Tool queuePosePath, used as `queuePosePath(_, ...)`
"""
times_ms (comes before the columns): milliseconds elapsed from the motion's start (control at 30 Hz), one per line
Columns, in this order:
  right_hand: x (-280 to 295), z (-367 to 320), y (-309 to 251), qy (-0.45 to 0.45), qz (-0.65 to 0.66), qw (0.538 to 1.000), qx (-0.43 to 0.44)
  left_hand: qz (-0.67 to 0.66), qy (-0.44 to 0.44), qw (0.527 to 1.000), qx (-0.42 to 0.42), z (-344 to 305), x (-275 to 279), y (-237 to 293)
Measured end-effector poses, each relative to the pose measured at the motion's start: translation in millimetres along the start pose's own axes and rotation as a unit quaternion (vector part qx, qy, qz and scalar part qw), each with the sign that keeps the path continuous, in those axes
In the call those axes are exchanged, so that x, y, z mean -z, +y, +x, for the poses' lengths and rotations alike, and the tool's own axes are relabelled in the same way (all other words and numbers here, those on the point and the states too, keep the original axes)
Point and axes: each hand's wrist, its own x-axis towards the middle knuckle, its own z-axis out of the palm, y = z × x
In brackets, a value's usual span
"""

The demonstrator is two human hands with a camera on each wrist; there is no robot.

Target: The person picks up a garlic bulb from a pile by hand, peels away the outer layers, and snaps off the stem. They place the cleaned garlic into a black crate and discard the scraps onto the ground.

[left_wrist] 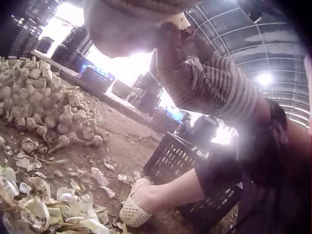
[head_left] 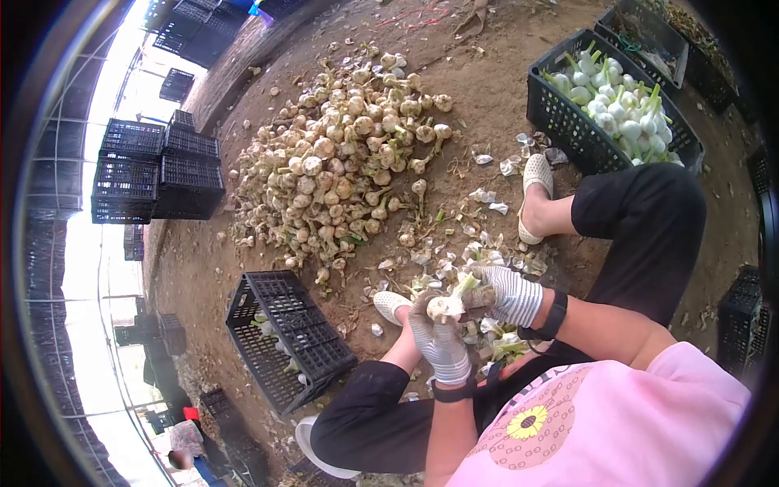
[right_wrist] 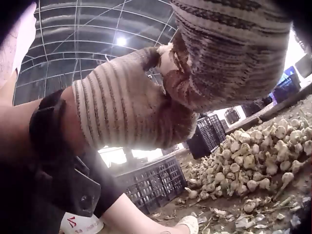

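Observation:
A pale garlic bulb [head_left: 443,308] with a short stem is held between both gloved hands, in front of the lap. My left hand [head_left: 441,345], in a grey-and-white striped glove, grips the bulb from below. The right hand [head_left: 513,297], gloved alike, has its fingers curled at the stem side of the bulb. In the right wrist view, the left hand [right_wrist: 131,102] meets the right hand [right_wrist: 234,53], and only a bit of the garlic shows between them. The left wrist view has the right hand [left_wrist: 204,80] partly washed out by glare.
A big heap of unpeeled garlic [head_left: 333,162] lies ahead on the dirt floor. Cleaned white bulbs fill a black crate [head_left: 568,122] at right. Another black crate [head_left: 300,337] leans tilted at left. Peeled skins [head_left: 487,243] litter the ground between the feet. Stacked crates [head_left: 158,174] stand behind.

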Motion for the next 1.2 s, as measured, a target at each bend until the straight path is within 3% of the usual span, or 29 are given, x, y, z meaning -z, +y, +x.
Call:
queuePosePath(67, -5, -4, 2, 0.023, -0.113, 0.993, 0.034, -0.048, 0.024, 0.998, 0.028, 3, -3, 1)
queuePosePath(133, -9, -8, 2, 0.009, -0.137, 0.99, 0.032, -0.168, 0.035, 0.968, 0.186, 10, 5, -4)
queuePosePath(200, -8, -9, 4, -0.001, -0.249, 0.968, 0.029, -0.204, 0.048, 0.952, 0.222, 16, 12, -13)
queuePosePath(267, -11, -9, 4, -0.007, -0.239, 0.971, 0.018, -0.24, 0.061, 0.934, 0.259, 20, 16, -16)
queuePosePath(333, -14, -10, 0, -0.074, -0.315, 0.944, 0.059, -0.28, 0.049, 0.914, 0.29, 23, 22, -17)
queuePosePath(400, -13, -10, -1, -0.079, -0.306, 0.948, 0.033, -0.247, 0.072, 0.921, 0.294, 25, 22, -17)
queuePosePath(467, -12, -12, -2, -0.091, -0.307, 0.947, 0.007, -0.242, 0.044, 0.9, 0.361, 26, 27, -12)
queuePosePath(533, -8, -11, -7, -0.076, -0.304, 0.95, -0.008, -0.227, 0.022, 0.906, 0.358, 27, 25, -2)
queuePosePath(600, -5, -10, -13, -0.043, -0.3, 0.952, -0.033, -0.04, 0.026, 0.967, 0.252, 22, 13, 11)
queuePosePath(633, -12, -13, -15, -0.019, -0.31, 0.95, 0.024, 0.026, -0.006, 0.994, 0.104, 22, 13, 8)
queuePosePath(667, -13, -12, -17, -0.019, -0.311, 0.95, 0.027, 0.026, -0.008, 0.994, 0.102, 18, 8, 13)
queuePosePath(733, -13, -13, -19, -0.011, -0.284, 0.959, 0.015, 0.222, -0.049, 0.968, -0.11, 8, -7, 30)
queuePosePath(767, -9, -13, -16, -0.011, -0.283, 0.959, 0.015, 0.109, -0.078, 0.986, -0.096, 8, -6, 20)
queuePosePath(800, -3, -10, -10, -0.034, -0.248, 0.968, -0.007, 0.112, -0.076, 0.986, -0.096, 8, 1, 19)
queuePosePath(867, 6, -6, -2, -0.078, -0.18, 0.979, -0.048, -0.046, -0.066, 0.989, 0.121, 8, 17, 21)
queuePosePath(900, -1, -10, -4, -0.099, -0.276, 0.956, -0.008, -0.12, -0.092, 0.982, 0.111, 7, 19, 21)
queuePosePath(1000, -6, -16, -11, -0.117, -0.252, 0.96, -0.023, -0.126, -0.098, 0.98, 0.117, 5, 15, 23)
queuePosePath(1133, -16, -24, -19, -0.114, -0.341, 0.933, -0.026, -0.157, -0.131, 0.972, 0.119, 7, 19, 17)
queuePosePath(1200, -6, -21, -13, -0.121, -0.378, 0.915, -0.074, -0.229, -0.156, 0.938, 0.207, 11, 39, 2)
